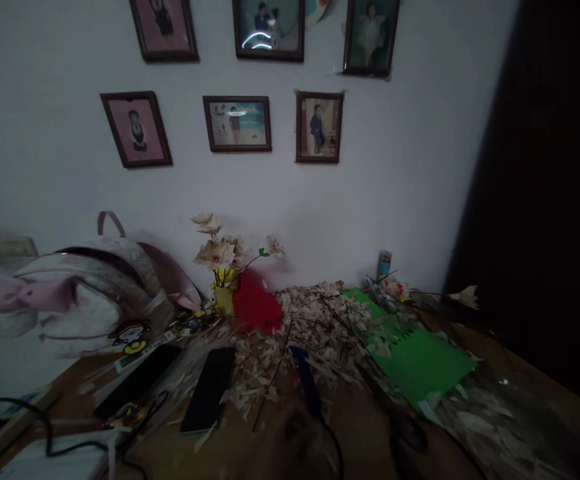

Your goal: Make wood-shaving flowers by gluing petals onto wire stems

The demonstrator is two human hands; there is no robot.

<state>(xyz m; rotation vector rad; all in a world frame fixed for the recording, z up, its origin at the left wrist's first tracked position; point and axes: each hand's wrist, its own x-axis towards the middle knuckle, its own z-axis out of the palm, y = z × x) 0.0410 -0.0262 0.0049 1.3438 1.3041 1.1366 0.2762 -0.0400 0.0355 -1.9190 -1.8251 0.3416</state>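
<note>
A dim, blurred hand, which looks like my left hand [293, 430], is low in the middle. Its fingers are smeared, so I cannot make out whether it touches anything. Just above and beside it lies a dark blue corded tool [306, 380] with a small red light, perhaps a glue gun. My right hand does not show. Dark-handled scissors [410, 430] lie to the right, blurred. A thin dark stem [273, 379] slants across the wood to the left of the tool. Pale petal-like scraps [315, 317] are heaped behind it.
Two black phones [209, 390] lie left of the scraps. Pale flowers [217, 252] stand in a yellow pot [224, 300] beside a red piece [257, 307]. A green sheet [420, 367] lies right, a white-pink backpack [95, 287] left. Framed photos [237, 123] hang on the wall.
</note>
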